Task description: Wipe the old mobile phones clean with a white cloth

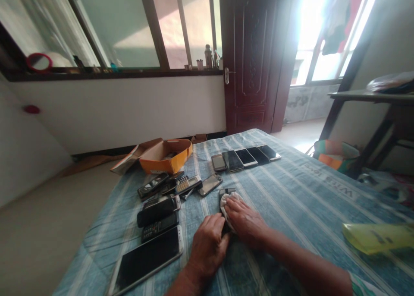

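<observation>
A dark mobile phone [222, 195] lies on the blue striped bed cover [300, 214], mostly hidden under my hands. My right hand [244, 216] presses a white cloth [238, 195] onto its face, fingers closed over the cloth. At the phone's lower left side, my left hand [210, 237] grips its edge with curled fingers. Left of my hands, a large white-framed tablet [148, 259] lies flat, screen dark. Above it are a keypad phone [161, 228] and a black phone [157, 212]. Farther up sits a loose pile of old phones [187, 184], with a grey touchscreen phone [210, 184] beside it.
A row of several smartphones [246, 157] lies toward the far edge of the bed. An open orange cardboard box [174, 160] stands at the far left corner. At right lies a yellow-green plastic packet [377, 237]. Beyond are a dark red door [252, 63] and a table [371, 96].
</observation>
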Demonstrator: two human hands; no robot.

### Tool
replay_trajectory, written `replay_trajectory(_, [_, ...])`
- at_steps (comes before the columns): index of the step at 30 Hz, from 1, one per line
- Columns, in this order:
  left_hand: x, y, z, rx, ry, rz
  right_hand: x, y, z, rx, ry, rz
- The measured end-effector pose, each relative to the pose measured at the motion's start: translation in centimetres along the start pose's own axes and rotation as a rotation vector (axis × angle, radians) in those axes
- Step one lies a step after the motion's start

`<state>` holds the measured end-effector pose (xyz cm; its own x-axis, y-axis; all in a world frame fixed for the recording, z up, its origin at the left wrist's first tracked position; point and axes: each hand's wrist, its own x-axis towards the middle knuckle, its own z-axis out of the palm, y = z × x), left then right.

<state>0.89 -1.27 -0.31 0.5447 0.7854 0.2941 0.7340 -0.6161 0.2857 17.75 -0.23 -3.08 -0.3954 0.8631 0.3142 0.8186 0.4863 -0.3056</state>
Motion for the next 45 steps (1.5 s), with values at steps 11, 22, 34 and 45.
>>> replay_trajectory(11, [0.3,1.4,1.3,0.137,0.051,-0.105,1.1,1.1,-0.2,-0.026,0.005,0.094])
replay_trajectory(22, [2.5,3.9,1.6,0.194,0.042,-0.265,3.0,2.7,-1.5,-0.011,0.047,0.080])
replay_trajectory(34, [0.7,-0.4,0.1,-0.132,-0.180,-0.056,-2.6,-1.2,-1.3,0.025,-0.025,-0.134])
replay_trajectory(45, [0.3,-1.4,-1.4,-0.219,-0.303,-0.020,-2.2,-0.3,-1.2,-0.009,0.007,0.037])
